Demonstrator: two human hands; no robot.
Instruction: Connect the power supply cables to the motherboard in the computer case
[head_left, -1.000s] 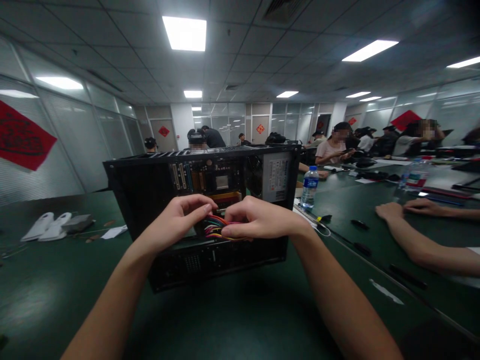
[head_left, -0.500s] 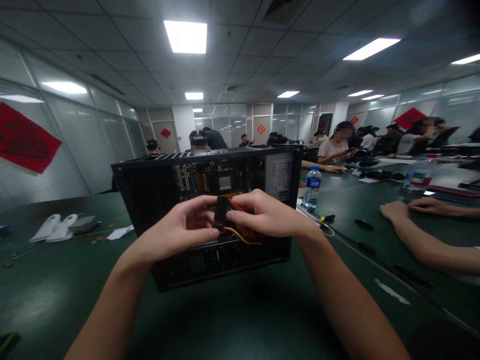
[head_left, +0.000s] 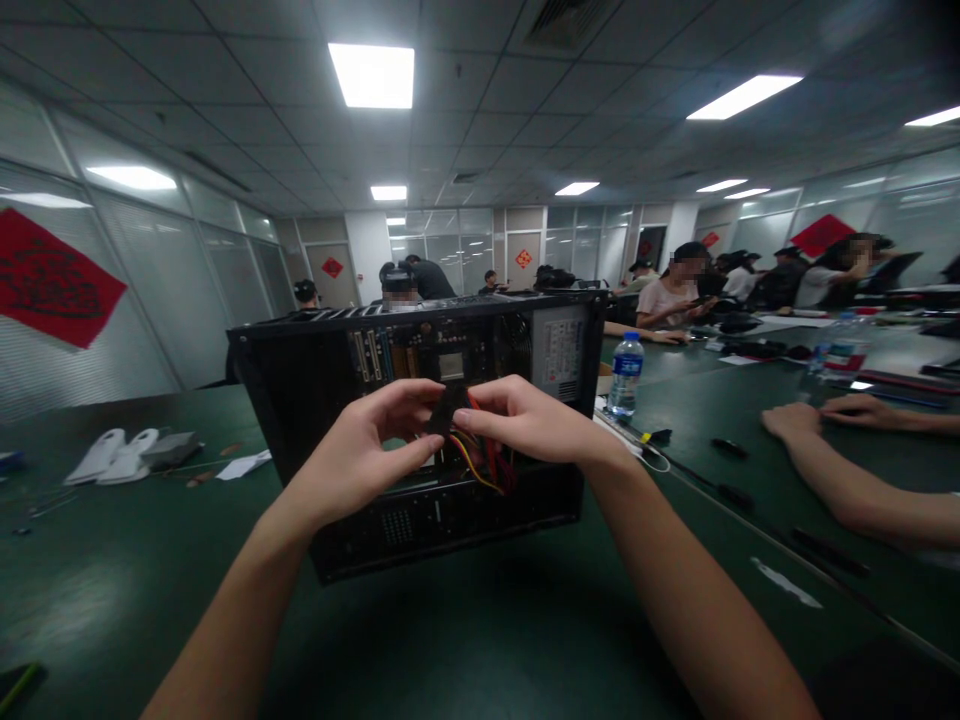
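Note:
A black computer case (head_left: 450,520) stands open-sided on the table before me, its motherboard (head_left: 450,365) and the labelled power supply (head_left: 559,350) showing inside. In front of the opening, a black cable connector (head_left: 448,408) is held between both hands. My right hand (head_left: 517,420) pinches its right side with thumb and fingers. The thumb and fingertips of my left hand (head_left: 360,440) close on its left side. Red, yellow and black wires (head_left: 480,455) hang in a bundle below the connector. Palms and fingers partly hide the board behind.
A water bottle (head_left: 625,375) stands right of the case, near cables (head_left: 656,455). White objects (head_left: 112,455) and a grey block (head_left: 171,450) lie at left. Another person's forearm (head_left: 847,480) rests on the table at right. More people sit farther back.
The connector has tilted and shifted slightly right between my fingers, and its wires hang more gathered below. My left hand has moved slightly right. The case stays put.

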